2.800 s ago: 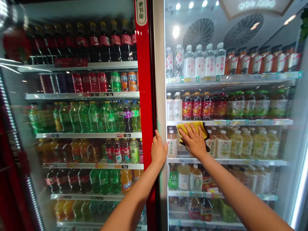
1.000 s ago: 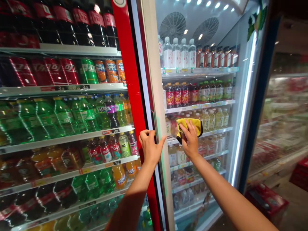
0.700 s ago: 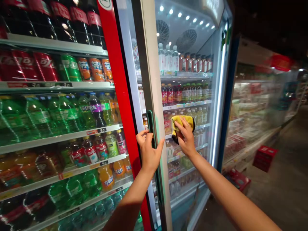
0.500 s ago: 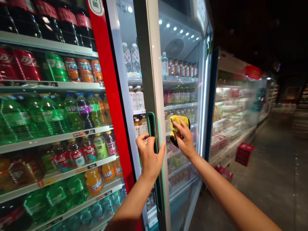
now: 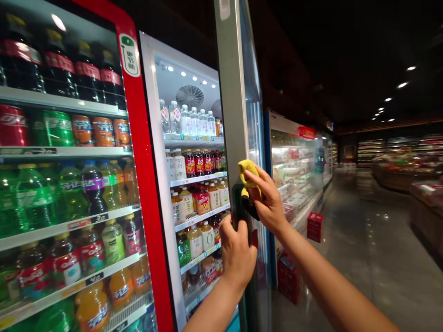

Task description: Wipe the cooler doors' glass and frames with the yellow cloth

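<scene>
Red cooler (image 5: 142,147) on the left, shelves full of drinks (image 5: 93,186). White cooler (image 5: 158,138) right beside it, interior lit. Its door (image 5: 231,92) stands swung open, edge toward the camera. Red box (image 5: 315,227) on the floor (image 5: 341,258) past the door. Dark handle (image 5: 237,200) on the door edge, lower part hidden. Left hand (image 5: 238,253): fingers curled narrow round the door edge at the handle. Right hand (image 5: 269,198): fingers bent over yellow cloth (image 5: 248,171), holding it. Cloth is at the door edge, above the left hand.
</scene>
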`<state>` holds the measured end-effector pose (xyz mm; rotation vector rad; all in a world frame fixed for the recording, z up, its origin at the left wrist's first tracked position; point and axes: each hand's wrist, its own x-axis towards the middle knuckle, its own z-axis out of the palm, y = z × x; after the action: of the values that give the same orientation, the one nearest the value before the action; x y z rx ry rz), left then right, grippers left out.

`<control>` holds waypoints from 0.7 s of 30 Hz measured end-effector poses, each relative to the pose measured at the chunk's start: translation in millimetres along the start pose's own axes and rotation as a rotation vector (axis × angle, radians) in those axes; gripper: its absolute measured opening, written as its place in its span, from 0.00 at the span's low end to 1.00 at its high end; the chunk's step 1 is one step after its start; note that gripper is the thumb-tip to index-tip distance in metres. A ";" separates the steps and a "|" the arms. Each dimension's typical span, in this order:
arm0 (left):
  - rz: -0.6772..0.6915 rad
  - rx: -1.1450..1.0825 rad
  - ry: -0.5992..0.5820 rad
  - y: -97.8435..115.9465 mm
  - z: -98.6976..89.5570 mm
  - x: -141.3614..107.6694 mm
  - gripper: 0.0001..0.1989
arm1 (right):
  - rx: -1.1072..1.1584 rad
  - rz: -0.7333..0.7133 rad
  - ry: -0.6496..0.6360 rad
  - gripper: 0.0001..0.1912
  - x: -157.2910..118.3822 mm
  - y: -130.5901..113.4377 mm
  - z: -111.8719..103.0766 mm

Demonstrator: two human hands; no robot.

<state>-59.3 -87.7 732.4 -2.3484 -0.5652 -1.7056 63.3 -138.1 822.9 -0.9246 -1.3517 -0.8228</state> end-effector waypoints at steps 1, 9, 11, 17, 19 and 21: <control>0.041 -0.015 -0.001 0.5 1.3 -0.4 0.14 | -0.030 -0.017 0.008 0.24 5.8 -4.1 -7.4; 0.398 -0.390 0.028 -13.7 24.3 52.9 0.45 | -0.425 -0.147 0.033 0.24 39.1 -18.4 -47.0; 0.465 -0.451 -0.005 -6.7 33.9 63.8 0.50 | -0.527 -0.160 -0.018 0.23 42.9 -21.0 -50.6; 0.469 -0.531 0.109 8.7 55.8 63.1 0.52 | -0.739 -0.119 -0.194 0.22 41.1 -27.6 -53.5; 0.456 -0.541 0.112 9.8 58.2 61.9 0.52 | -0.782 -0.130 -0.211 0.23 51.3 -26.8 -53.0; 0.437 -0.542 0.113 11.4 59.1 61.4 0.53 | -0.821 -0.142 -0.207 0.23 75.8 -23.6 -51.1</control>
<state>13.4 -64.5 772.1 -2.4206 0.4633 -1.9157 68.6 -191.7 900.5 -1.5879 -1.2645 -1.4743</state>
